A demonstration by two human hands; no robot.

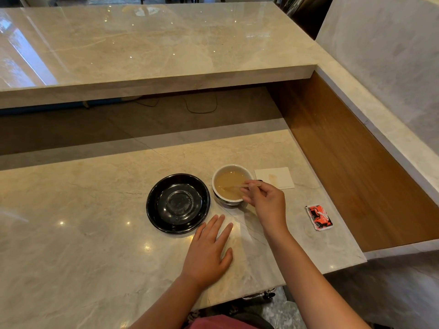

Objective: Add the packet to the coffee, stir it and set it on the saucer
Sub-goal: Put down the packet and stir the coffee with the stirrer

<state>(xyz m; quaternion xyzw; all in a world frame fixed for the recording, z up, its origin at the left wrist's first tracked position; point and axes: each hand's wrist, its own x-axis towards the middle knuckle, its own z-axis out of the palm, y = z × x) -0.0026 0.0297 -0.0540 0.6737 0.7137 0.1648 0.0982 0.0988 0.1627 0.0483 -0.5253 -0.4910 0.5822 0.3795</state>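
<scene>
A white cup (219, 174) of pale brown coffee stands on the marble counter, just right of the black saucer (178, 203). My right hand (267, 203) pinches a thin wooden stir stick (234, 186) whose tip dips into the coffee. My left hand (207, 251) lies flat on the counter, fingers spread, in front of the saucer and holding nothing. A crumpled red and white packet (319, 217) lies on the counter to the right, apart from the cup.
A white paper napkin (275, 177) with a brown stain lies behind and right of the cup. A raised marble shelf (142, 51) runs across the back, a wooden side panel (344, 162) stands at right, and the counter's edge (351, 261) falls away at front right.
</scene>
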